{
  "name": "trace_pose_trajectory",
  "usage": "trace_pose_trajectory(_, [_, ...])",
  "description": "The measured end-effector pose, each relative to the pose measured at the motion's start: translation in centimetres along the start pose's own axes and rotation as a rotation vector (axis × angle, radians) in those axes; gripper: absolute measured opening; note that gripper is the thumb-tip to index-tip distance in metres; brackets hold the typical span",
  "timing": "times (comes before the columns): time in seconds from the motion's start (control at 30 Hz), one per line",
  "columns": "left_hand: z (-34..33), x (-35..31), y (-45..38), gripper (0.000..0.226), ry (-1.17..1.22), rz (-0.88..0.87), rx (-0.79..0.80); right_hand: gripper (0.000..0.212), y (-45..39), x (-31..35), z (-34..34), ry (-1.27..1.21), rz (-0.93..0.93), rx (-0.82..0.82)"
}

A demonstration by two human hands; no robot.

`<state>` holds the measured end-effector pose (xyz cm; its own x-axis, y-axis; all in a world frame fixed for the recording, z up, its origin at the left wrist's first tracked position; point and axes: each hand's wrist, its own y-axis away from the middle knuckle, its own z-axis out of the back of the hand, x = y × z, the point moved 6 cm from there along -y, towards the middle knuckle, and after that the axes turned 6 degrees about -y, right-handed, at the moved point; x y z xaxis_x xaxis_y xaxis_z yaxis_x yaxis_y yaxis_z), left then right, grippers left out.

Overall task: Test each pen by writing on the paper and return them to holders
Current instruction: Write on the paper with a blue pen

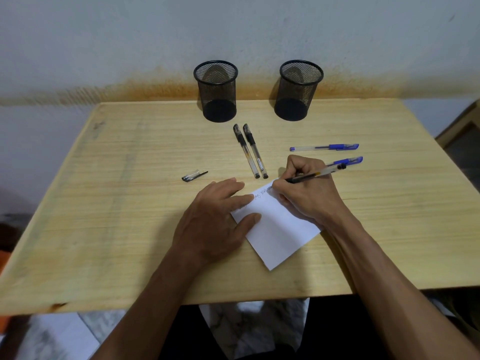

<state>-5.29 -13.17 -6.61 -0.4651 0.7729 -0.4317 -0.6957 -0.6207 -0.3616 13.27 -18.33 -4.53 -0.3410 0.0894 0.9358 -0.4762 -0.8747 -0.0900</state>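
Observation:
My right hand (pixel 304 188) grips an uncapped black pen (pixel 315 174) with its tip on the top edge of a white paper (pixel 278 229), where handwriting shows. My left hand (pixel 215 219) lies flat, fingers spread, pressing the paper's left side. The pen's cap (pixel 194 176) lies on the table to the left. Two capped black pens (pixel 250 150) lie side by side beyond the paper. One blue pen (pixel 324 147) lies to the right, and a second blue pen (pixel 348 161) is partly hidden behind my right hand. Two black mesh holders (pixel 217 92) (pixel 298 90) stand empty at the back.
The light wooden table (pixel 117 203) ends against a stained wall at the back. Its front edge runs just above my lap. A wooden piece of furniture (pixel 462 136) stands off the right side.

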Motion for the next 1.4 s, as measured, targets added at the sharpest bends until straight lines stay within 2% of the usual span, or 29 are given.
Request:
trace_pose_trajectory(0.1, [0.0, -0.1, 0.0, 0.042, -0.01, -0.003, -0.002, 0.024, -0.1, 0.0, -0.1, 0.001, 0.026, 0.002])
trace_pose_trajectory(0.2, [0.0, 0.0, 0.1, 0.044, -0.047, -0.002, -0.005, 0.022, -0.2, -0.2, 0.1, -0.107, -0.007, 0.003])
trace_pose_trajectory(0.3, [1.5, -0.2, -0.1, 0.035, -0.04, 0.018, -0.15, 0.03, -0.4, -1.2, 0.8, -0.357, -0.093, -0.036])
trace_pose_trajectory(0.37, [3.8, 0.3, 0.1, 0.021, -0.019, 0.143, -0.364, 0.029, -0.5, -1.4, 0.9, -0.513, -0.144, -0.017])
trace_pose_trajectory(0.43, [5.8, 1.8, 0.3, 0.021, -0.021, 0.348, -0.453, 0.023, -0.4, -1.0, 0.8, -0.567, -0.167, -0.007])
trace_pose_trajectory(0.5, [6.2, 3.6, 0.3, 0.026, -0.132, 0.506, -0.359, 0.015, -0.3, -0.6, 0.9, -0.598, -0.179, -0.027])
trace_pose_trajectory(0.57, [6.1, 5.0, 0.1, 0.029, -0.21, 0.567, -0.264, 0.013, 0.0, -0.1, 1.2, -0.608, -0.181, -0.045])
trace_pose_trajectory(0.73, [5.3, 5.2, -0.3, 0.018, -0.321, 0.5, -0.185, 0.015, 1.6, 1.0, 2.0, -0.535, -0.151, -0.086])
trace_pose_trajectory(0.87, [5.3, 5.2, -0.3, 0.012, -0.314, 0.46, -0.195, 0.014, 3.1, 1.0, 2.4, -0.579, -0.198, -0.092])
trace_pose_trajectory(1.1, [6.2, -1.0, -0.4, 0.008, 0.134, 0.327, -0.306, 0.01, 5.0, 3.9, 4.2, -0.425, -0.045, -0.1])
trace_pose_trajectory(1.23, [6.1, -3.1, -0.5, 0.012, 0.223, 0.246, -0.295, 0.005, 5.2, 5.5, 4.4, -0.276, 0.06, -0.061])
trace_pose_trajectory(1.4, [5.9, -3.7, -0.6, 0.012, 0.22, 0.169, -0.278, 0.009, 5.1, 5.8, 4.5, -0.269, 0.091, -0.067])
